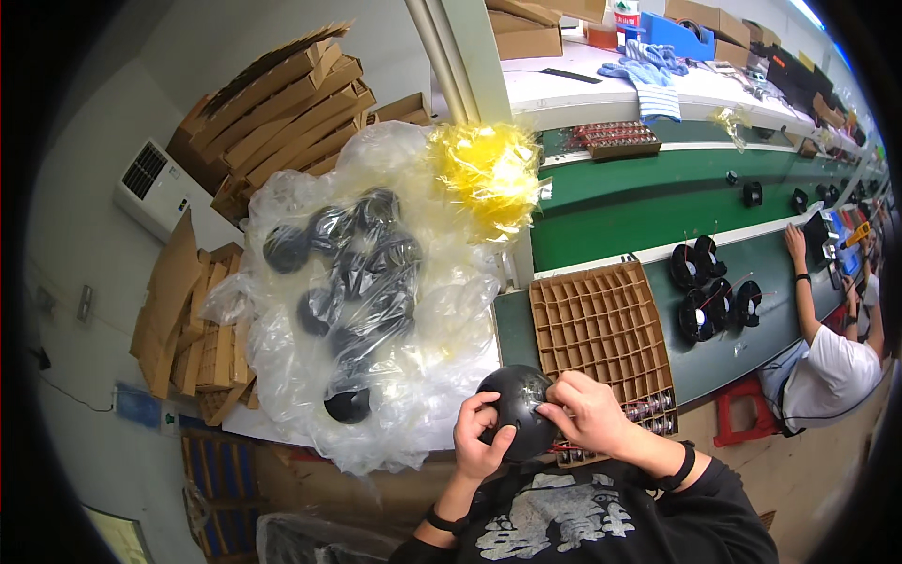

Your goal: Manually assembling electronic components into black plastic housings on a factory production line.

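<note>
In front of my chest is a black, glossy, rounded shell (523, 399). My left hand (479, 442) is closed round its left side, with the thumb across the near edge. On its right side my right hand (590, 412) is closed, thumb and fingers pressed against the surface; anything small between those fingertips is hidden. Just beyond my right hand lies a cardboard divider tray (597, 315) with many cells. Shiny metal parts with red wires (650, 408) fill some of its near cells, partly behind my right arm.
To the left, clear plastic bags (282, 348) hold several black shells (362, 263). A yellow plastic bundle (484, 179) hangs by the post. Black round housings (700, 315) stand on the bench beside the green conveyor (620, 207). A co-worker (832, 376) sits at the right near a red stool (742, 414).
</note>
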A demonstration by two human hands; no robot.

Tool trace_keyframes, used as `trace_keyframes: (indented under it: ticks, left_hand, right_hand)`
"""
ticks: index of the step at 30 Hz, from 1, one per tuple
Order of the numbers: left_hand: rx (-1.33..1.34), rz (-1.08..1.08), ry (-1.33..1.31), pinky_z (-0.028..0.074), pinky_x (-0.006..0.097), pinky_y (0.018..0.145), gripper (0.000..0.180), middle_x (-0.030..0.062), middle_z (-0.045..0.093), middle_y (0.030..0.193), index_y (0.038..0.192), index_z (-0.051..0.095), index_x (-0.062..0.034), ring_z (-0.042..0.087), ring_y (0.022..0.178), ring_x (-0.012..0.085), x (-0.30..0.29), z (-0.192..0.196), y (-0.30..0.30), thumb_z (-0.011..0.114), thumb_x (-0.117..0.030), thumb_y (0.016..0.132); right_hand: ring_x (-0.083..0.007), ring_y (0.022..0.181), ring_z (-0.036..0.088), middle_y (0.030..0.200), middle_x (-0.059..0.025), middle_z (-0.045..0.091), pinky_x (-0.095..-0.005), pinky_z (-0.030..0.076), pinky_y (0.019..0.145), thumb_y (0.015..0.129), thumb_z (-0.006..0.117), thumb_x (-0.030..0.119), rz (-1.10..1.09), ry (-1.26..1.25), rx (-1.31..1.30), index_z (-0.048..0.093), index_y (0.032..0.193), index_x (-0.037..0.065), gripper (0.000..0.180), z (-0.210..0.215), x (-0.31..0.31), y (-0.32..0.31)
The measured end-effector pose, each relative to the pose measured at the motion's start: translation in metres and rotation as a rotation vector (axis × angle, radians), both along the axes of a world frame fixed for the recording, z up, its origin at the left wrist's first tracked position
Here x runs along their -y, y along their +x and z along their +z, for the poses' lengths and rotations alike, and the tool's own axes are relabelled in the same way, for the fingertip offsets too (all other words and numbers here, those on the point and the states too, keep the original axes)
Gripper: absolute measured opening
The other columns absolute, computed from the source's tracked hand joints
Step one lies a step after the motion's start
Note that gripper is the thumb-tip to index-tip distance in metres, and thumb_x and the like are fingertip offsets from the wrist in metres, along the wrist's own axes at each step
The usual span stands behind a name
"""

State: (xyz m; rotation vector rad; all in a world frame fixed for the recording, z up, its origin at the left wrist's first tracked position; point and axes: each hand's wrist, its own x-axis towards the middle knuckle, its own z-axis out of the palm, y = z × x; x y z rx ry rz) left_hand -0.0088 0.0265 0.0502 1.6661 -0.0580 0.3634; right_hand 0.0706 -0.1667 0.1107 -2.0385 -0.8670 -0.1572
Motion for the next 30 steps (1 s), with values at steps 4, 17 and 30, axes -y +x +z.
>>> trace_keyframes:
  ticks: [4, 17, 30]
  left_hand:
    - [0.051, 0.017, 0.067, 0.042, 0.021, 0.067, 0.048, 0.0019, 0.055, 0.078, 0.119, 0.045, 0.0043, 0.05, 0.069, 0.0066, -0.002, -0.006, 0.002, 0.067, -0.019, 0.084]
    - [-0.186, 0.26, -0.304, 0.043, 0.02, 0.057, 0.039, 0.0041, 0.061, 0.074, 0.12, 0.048, -0.001, 0.054, 0.065, 0.0066, -0.005, -0.018, 0.059, 0.065, -0.011, 0.087]
    - [0.055, 0.224, -0.482, 0.041, 0.021, 0.069, 0.059, 0.0029, 0.059, 0.083, 0.126, 0.042, 0.003, 0.051, 0.073, 0.0073, -0.053, 0.018, 0.009, 0.068, -0.03, 0.083]
  right_hand:
    - [-0.0241, 0.064, 0.054, 0.071, -0.0073, 0.048, -0.0341, 0.047, 0.053, 0.081, 0.066, 0.016, 0.149, -0.144, 0.217, 0.051, 0.075, 0.005, 0.019, -0.003, -0.002, 0.003]
    - [-0.0271, 0.067, 0.059, 0.075, -0.0102, 0.053, -0.0368, 0.05, 0.057, 0.071, 0.06, 0.001, 0.285, -0.115, 0.26, 0.053, 0.086, 0.005, 0.017, -0.006, -0.019, 0.026]
    - [-0.0211, 0.057, 0.049, 0.064, -0.0086, 0.049, -0.0307, 0.041, 0.054, 0.082, 0.069, 0.017, -0.227, 0.114, 0.44, 0.052, 0.071, 0.004, 0.023, 0.111, -0.064, 0.151]
